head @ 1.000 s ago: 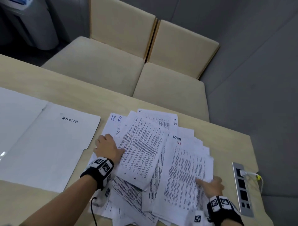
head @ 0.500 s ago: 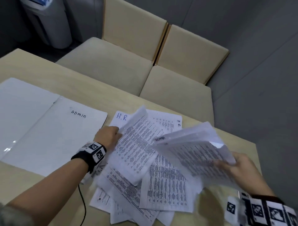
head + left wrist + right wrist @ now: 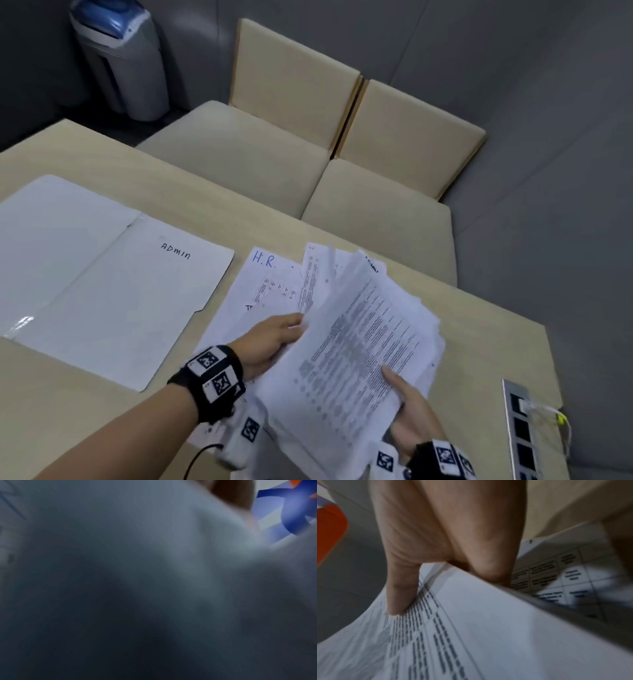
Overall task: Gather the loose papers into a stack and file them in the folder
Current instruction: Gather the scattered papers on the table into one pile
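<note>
A loose bundle of printed papers (image 3: 359, 346) is lifted and tilted above the table, held between both hands. My left hand (image 3: 274, 339) grips its left edge, fingers hidden under the sheets. My right hand (image 3: 407, 407) pinches its near right corner, thumb on top (image 3: 402, 588), other fingers beneath the papers (image 3: 471, 628). A sheet marked "H.R." (image 3: 263, 284) still lies flat on the table under them. The white folder (image 3: 113, 291), marked "ADMIN", lies spread wide at the left. The left wrist view is blurred grey paper (image 3: 120, 574).
The wooden table (image 3: 496, 349) has a metal socket strip (image 3: 520, 431) with a plugged cable at its right edge. Two beige chairs (image 3: 274, 137) stand beyond the far edge. A grey bin (image 3: 120, 58) stands in the back left corner.
Both hands have swept the spread sheets together and raised them as one bundle. The right hand came in from the right; the left moved from the pile's far-left edge to its near-left side.
</note>
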